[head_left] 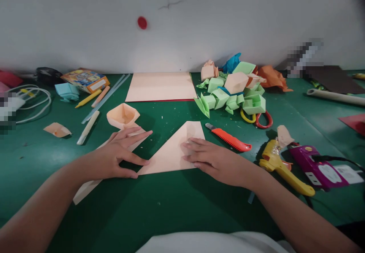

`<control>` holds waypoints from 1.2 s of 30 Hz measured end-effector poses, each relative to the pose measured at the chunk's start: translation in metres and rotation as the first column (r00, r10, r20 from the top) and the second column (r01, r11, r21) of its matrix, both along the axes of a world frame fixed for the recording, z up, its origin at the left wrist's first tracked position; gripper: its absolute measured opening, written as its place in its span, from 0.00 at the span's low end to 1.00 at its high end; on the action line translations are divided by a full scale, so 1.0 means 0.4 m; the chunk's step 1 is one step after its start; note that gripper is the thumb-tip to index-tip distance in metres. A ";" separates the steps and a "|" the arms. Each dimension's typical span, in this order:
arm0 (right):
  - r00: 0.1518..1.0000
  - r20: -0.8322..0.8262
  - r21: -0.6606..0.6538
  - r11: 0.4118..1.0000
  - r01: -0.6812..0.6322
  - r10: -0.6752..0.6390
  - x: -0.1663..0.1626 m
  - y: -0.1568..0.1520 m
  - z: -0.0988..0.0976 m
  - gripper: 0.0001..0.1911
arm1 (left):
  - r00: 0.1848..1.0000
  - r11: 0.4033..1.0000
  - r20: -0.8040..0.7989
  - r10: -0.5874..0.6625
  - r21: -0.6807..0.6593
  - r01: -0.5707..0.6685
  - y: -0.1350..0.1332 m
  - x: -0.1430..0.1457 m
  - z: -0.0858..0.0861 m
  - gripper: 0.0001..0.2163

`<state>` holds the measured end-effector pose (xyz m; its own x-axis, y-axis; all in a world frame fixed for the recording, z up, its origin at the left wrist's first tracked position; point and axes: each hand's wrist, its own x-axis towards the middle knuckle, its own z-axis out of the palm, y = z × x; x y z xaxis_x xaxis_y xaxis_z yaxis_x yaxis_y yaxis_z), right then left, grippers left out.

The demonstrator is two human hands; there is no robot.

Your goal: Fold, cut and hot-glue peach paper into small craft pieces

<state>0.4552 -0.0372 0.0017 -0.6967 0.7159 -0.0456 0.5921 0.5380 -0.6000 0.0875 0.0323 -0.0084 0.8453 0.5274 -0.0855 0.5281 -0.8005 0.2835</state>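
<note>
A pale peach sheet of paper [168, 152], folded to a slanted edge, lies on the green table in front of me. My right hand [208, 158] rests flat on its right part, fingers stretched out. My left hand [122, 152] is spread, with thumb and index finger apart at the sheet's left tip. Beneath that hand runs a long peach paper strip [88, 190], partly hidden by the palm and fingers. Just beyond my left fingers sits an open folded peach paper box [123, 116]. An orange box cutter [232, 139] lies beyond my right hand.
Green, peach and blue folded papers [228, 89] are heaped at the back right, by scissors [264, 120]. A yellow glue gun [285, 169] and purple power strip [319, 167] lie right. Peach sheets [161, 87] lie against the wall; glue sticks [107, 97] and a cardboard box [85, 80] are left.
</note>
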 end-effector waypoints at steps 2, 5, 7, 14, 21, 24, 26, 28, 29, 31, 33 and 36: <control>1.000 -0.012 0.004 1.000 -0.002 0.002 0.000 0.000 -0.001 0.20 | 1.000 1.000 -0.007 0.011 -0.001 -0.011 -0.002 0.001 0.004 0.13; 1.000 -0.025 0.005 1.000 -0.002 0.002 0.001 0.000 -0.001 0.19 | 0.999 0.999 -0.020 0.045 0.014 -0.045 -0.013 0.006 0.018 0.11; 0.999 -0.034 0.009 1.000 -0.001 0.001 0.001 0.000 -0.001 0.19 | 0.999 0.999 -0.035 0.023 0.040 -0.022 -0.023 0.011 0.031 0.08; 0.999 -0.040 0.034 0.999 -0.014 0.016 0.001 0.002 -0.008 0.19 | 0.998 0.992 -0.050 -0.041 0.118 0.046 -0.048 0.021 0.053 0.10; 1.000 -0.031 0.023 1.000 -0.003 0.004 0.006 0.001 -0.015 0.19 | 0.999 0.990 -0.049 -0.017 0.140 0.024 -0.054 0.011 0.044 0.10; 0.999 -0.039 0.049 0.999 0.006 -0.004 0.007 0.001 -0.017 0.19 | 0.998 0.977 -0.060 0.004 0.213 0.009 -0.093 0.018 0.050 0.12; 0.999 -0.033 0.104 0.995 -0.002 0.006 0.002 -0.002 -0.014 0.18 | 0.998 0.955 -0.047 0.038 0.296 -0.022 -0.130 0.032 0.050 0.12; 1.000 -0.013 0.193 0.981 -0.015 0.018 -0.011 -0.010 -0.008 0.18 | 0.999 0.933 -0.041 0.033 0.360 -0.017 -0.168 0.048 0.041 0.13; 1.000 0.010 0.243 0.970 -0.015 0.013 -0.021 -0.016 -0.005 0.18 | 0.999 0.928 -0.038 0.030 0.373 -0.014 -0.183 0.055 0.035 0.13; 0.996 0.089 0.337 0.942 -0.004 -0.028 -0.048 -0.030 -0.002 0.15 | 0.999 0.918 0.008 0.041 0.394 -0.041 -0.205 0.064 0.023 0.13; 0.980 0.182 0.424 0.906 -0.004 -0.081 -0.080 -0.045 -0.002 0.13 | 0.996 0.915 0.039 0.082 0.392 -0.091 -0.215 0.066 0.016 0.13; 0.959 0.270 0.509 0.858 -0.065 -0.088 -0.129 -0.057 -0.008 0.12 | 0.991 0.914 0.050 0.122 0.383 -0.132 -0.219 0.064 0.013 0.13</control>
<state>0.4037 -0.0601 -0.0016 -0.7017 0.6987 0.1395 0.6987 0.7131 -0.0568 0.1129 -0.0553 -0.0034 0.7682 0.6186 0.1651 0.6295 -0.7768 -0.0183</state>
